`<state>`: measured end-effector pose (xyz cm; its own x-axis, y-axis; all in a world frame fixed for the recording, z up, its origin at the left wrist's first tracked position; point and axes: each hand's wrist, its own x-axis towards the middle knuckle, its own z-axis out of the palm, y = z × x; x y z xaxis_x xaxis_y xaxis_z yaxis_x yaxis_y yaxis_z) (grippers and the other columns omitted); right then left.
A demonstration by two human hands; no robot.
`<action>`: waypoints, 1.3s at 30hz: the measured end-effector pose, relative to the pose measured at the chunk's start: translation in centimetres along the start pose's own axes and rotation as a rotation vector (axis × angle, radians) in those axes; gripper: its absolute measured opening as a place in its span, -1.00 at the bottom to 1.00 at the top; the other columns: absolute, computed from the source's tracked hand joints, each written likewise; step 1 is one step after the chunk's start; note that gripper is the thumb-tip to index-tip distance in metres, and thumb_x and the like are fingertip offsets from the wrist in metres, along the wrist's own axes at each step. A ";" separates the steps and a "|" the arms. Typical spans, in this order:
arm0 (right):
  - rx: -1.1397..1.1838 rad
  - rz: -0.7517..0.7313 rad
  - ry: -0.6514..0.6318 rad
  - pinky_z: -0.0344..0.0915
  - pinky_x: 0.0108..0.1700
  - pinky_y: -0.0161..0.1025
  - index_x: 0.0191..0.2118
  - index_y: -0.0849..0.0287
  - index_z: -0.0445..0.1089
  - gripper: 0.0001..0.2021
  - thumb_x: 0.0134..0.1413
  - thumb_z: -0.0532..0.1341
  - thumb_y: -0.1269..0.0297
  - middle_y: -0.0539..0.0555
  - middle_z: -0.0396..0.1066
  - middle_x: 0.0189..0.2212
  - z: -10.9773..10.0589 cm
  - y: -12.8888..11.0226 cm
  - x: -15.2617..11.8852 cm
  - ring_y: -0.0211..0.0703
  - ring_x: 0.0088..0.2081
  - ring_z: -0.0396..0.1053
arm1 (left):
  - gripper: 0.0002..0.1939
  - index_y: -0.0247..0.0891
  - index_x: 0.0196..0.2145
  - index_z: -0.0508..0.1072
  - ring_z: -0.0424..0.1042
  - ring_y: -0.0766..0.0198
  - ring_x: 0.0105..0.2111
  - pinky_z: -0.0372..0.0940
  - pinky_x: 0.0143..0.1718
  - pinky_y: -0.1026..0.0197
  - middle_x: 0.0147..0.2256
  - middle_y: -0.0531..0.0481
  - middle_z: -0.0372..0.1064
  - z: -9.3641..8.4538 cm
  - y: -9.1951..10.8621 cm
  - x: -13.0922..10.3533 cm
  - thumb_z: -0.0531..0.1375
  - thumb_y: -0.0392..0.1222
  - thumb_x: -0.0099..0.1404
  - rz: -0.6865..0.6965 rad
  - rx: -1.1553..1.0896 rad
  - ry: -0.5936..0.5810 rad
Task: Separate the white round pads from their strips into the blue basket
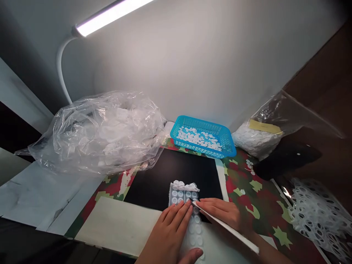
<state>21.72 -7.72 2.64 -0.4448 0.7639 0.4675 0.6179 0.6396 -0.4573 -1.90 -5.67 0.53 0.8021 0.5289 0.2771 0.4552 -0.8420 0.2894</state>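
Observation:
A translucent white sheet (195,229) with rows of round raised caps or rings lies in front of me, its far end over a black mat. At that far end sits a crumpled strip of white pieces (184,186). My left hand (172,223) rests flat on the sheet, fingers stretched out and thumb apart, holding nothing. In my right hand (221,211) is a long white-handled tool (231,231), gripped with closed fingers. Its thin dark tip touches or hovers just over the sheet beside my left fingertips; the exact kind is unclear.
A blue basket (229,145) of small white discs stands behind the black mat (154,179). Large clear plastic bag (96,135) left; another bag of white pieces (254,139) right. White ring netting (319,212) lies far right. A lamp (112,16) shines overhead.

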 end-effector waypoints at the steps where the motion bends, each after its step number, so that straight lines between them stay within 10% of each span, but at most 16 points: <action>1: -0.007 -0.013 -0.002 0.44 -0.06 -0.20 0.15 0.07 0.26 -0.59 0.20 0.11 0.42 0.09 0.51 -0.15 0.0 0.1 0.0 -0.09 -0.12 0.48 | -0.22 -0.28 0.31 -0.20 0.13 0.05 0.17 0.13 0.08 0.09 0.24 -0.11 0.03 0.2 -0.1 0.0 -0.03 0.19 0.32 0.012 0.017 0.013; 22: 0.005 -0.104 -0.087 0.47 -0.23 -0.18 0.14 0.08 0.28 -0.49 0.05 0.19 0.56 0.06 0.53 -0.29 -0.3 1.8 1.2 -0.12 -0.31 0.48 | -0.30 -0.37 0.26 0.03 0.15 0.06 0.15 0.13 0.05 0.08 0.24 -0.10 0.02 1.1 -0.1 -0.1 -0.05 0.16 0.33 0.043 0.047 0.037; 31: -0.274 -0.259 -0.236 0.46 -0.14 -0.15 0.26 0.17 0.05 -0.42 0.14 0.16 0.49 0.13 0.46 -0.06 -1.2 1.2 1.1 -0.04 -0.11 0.45 | -0.30 -0.36 0.27 -0.01 0.13 0.06 0.17 0.10 0.09 0.08 0.24 -0.08 0.02 1.2 -0.2 -0.2 -0.03 0.14 0.33 0.046 0.034 0.040; 39: -0.258 -0.115 -0.018 0.43 -0.22 -0.18 0.10 0.19 0.30 -0.60 0.12 0.15 0.51 0.12 0.52 -0.21 0.3 1.3 1.7 -0.12 -0.26 0.45 | -0.34 -0.34 0.27 -0.01 0.10 0.09 0.18 0.10 0.12 0.09 0.25 -0.07 -0.01 1.3 -0.1 -0.5 -0.02 0.07 0.35 0.034 0.016 0.071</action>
<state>21.53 -5.54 2.59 -0.5319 0.6903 0.4904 0.7061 0.6812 -0.1930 -1.84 -6.01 -0.77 0.7882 0.5059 0.3505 0.4351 -0.8608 0.2641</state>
